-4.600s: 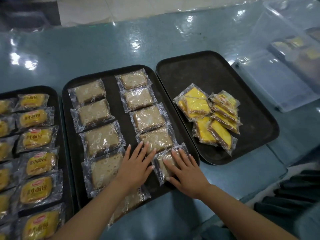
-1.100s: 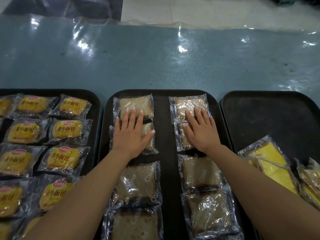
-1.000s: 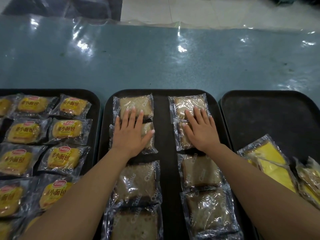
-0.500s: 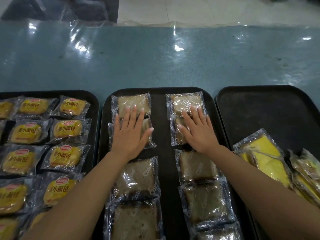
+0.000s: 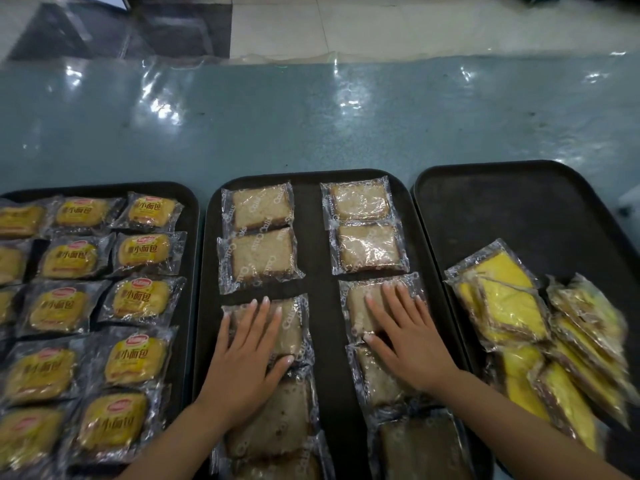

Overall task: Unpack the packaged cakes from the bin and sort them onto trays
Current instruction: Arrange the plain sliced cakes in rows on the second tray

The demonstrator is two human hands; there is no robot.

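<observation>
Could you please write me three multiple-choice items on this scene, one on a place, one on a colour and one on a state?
1. Where does the left hand rest?
A. on the bare table
B. on a brown cake in the middle tray's left column
C. on the right tray

2. What colour are the cakes on the right tray?
A. yellow
B. pink
C. green

3. How does the right hand lie?
A. in a fist
B. pinching a wrapper
C. flat, fingers straight, on a brown cake

Answers:
1 B, its fingers lie on the third wrapped cake in the middle tray.
2 A, they show bright yellow through clear wrap.
3 C, its palm covers a cake in the right column.
</observation>
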